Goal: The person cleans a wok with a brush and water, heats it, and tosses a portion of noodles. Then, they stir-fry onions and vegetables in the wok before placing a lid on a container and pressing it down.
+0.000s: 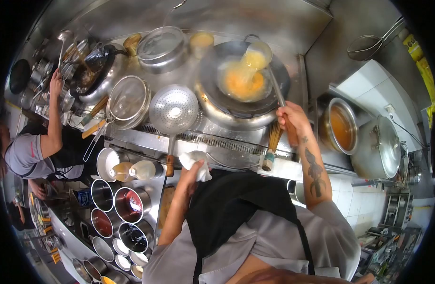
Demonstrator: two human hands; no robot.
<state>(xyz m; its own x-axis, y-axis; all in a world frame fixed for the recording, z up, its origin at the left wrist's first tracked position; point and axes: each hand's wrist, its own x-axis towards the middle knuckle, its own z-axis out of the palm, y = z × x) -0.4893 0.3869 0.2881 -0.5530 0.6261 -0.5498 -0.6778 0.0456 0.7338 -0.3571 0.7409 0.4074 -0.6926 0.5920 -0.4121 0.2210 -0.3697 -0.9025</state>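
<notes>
My right hand (293,117) is closed round the wooden handle of a ladle (258,53), whose bowl is tipped over a large wok (212,61). Yellowish liquid (254,66) runs from the ladle into the wok, onto orange-yellow food (246,86) in the middle. Down by the stove's front edge, my left hand (194,171) is shut on a bunched white cloth (196,163). Close to that hand lies a perforated strainer ladle (174,110), its wooden handle pointing toward me. A bamboo brush (273,146) rests below my right forearm.
A mesh sieve (127,98) and a lidded steel pot (161,49) stand left of the wok. At right are a pot of brown liquid (341,125) and a large lidded pot (381,146). Several sauce pots (131,204) crowd the lower left. Another person (37,146) works at a wok on the left.
</notes>
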